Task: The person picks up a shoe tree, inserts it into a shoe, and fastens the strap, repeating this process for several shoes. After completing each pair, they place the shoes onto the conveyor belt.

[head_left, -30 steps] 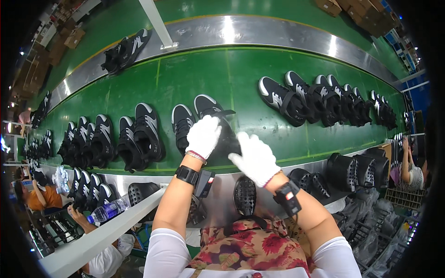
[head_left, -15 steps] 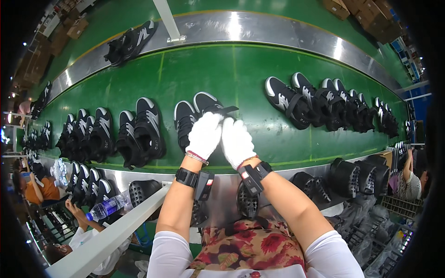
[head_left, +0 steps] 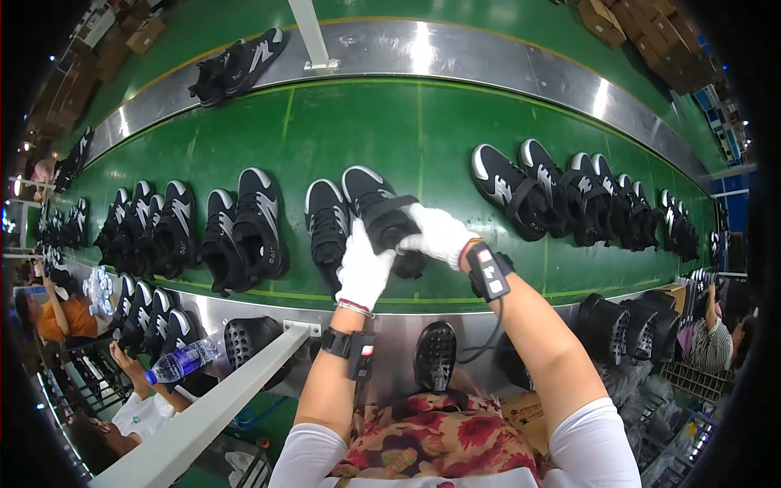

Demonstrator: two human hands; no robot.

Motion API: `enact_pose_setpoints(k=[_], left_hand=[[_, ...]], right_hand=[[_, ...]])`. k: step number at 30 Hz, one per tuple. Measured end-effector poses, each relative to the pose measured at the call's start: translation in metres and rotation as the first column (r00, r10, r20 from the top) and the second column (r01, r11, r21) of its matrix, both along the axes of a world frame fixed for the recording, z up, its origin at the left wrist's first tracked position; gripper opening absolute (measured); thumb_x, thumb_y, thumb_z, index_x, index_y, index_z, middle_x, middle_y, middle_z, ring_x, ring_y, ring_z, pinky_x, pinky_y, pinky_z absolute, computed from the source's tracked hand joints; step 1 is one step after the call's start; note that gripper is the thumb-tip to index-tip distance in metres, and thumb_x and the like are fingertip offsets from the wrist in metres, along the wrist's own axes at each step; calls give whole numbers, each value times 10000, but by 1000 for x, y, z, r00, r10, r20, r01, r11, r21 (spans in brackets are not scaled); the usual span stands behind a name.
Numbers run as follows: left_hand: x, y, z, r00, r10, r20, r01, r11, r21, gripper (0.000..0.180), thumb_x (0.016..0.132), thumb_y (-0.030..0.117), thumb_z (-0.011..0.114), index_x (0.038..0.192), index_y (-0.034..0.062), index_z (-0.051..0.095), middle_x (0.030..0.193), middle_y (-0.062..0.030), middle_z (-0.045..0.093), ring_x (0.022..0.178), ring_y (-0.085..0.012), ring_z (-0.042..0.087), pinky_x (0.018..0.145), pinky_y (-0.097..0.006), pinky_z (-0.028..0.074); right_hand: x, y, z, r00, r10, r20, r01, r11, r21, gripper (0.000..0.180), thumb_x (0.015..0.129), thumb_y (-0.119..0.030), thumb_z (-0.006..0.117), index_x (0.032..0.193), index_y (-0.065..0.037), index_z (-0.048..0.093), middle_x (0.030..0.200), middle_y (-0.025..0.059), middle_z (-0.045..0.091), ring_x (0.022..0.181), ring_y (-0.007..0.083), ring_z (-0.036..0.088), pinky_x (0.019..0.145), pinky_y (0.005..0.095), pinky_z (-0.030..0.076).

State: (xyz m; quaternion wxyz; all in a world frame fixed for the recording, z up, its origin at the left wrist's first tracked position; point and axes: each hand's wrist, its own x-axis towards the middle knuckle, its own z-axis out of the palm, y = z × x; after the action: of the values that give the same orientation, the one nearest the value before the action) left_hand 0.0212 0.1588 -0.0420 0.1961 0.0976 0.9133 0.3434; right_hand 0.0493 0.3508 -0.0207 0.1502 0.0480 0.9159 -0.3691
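Note:
A black sneaker with a silver-grey toe stands on the green conveyor belt, a dark strap across its top. My right hand, in a white knit glove, closes on the strap and collar at its right side. At the heel's left side, my white-gloved left hand grips the same sneaker, with some fingertips hidden. Its matching sneaker stands just left of it, touching or nearly touching my left hand.
More sneaker pairs stand on the belt, left and right. Another pair lies on the far metal rim. Black shoe lasts line the near edge beside a water bottle and a slanting white post. Other people work left and right.
My hands, close together at the strap before, have parted. The right moved right and slightly down to the collar; the left moved down beside the heel. The sneaker's opening now shows.

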Motion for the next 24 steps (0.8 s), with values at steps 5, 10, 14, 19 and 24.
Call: enact_pose_setpoints(k=[5,10,14,19,24], left_hand=[[0,42,-26,926,369,-76,-361,928,95,562,820,159,712,1318,38,482,1267,-248,590,1101,-442,621,929,-493,519],[8,42,-24,909,369,-191,-368,929,42,524,843,165,709,1312,51,505,1202,-228,615,1063,-429,639,904,-493,523],[20,29,-15,911,311,-272,-246,937,249,528,884,135,682,1355,-6,490,1239,-232,584,1126,-394,607,992,-447,487],[16,26,-16,929,242,-279,-222,970,100,535,871,64,670,1371,5,490,1245,-212,570,1142,-355,615,1003,-416,492],[18,20,-14,935,216,-281,-181,973,144,571,851,53,684,1379,-7,475,1252,-215,543,1146,-372,598,996,-419,496]], right_hand=[[-14,-33,-23,965,-239,-110,260,929,263,314,837,-257,693,1029,-9,669,955,234,694,916,409,679,803,470,547],[-5,-32,-8,953,-299,-39,301,934,192,377,855,-322,686,1100,-37,657,988,224,700,941,391,678,833,466,543],[7,-35,13,847,-91,-523,235,948,216,335,813,-209,687,1111,-67,630,946,178,623,900,395,632,793,486,528],[1,-41,11,832,158,-532,66,924,378,143,819,-169,625,949,-110,618,867,113,594,814,319,619,679,453,512],[21,-31,-4,833,32,-552,119,965,236,187,799,-159,675,967,-99,623,857,123,577,825,339,608,712,452,509]])
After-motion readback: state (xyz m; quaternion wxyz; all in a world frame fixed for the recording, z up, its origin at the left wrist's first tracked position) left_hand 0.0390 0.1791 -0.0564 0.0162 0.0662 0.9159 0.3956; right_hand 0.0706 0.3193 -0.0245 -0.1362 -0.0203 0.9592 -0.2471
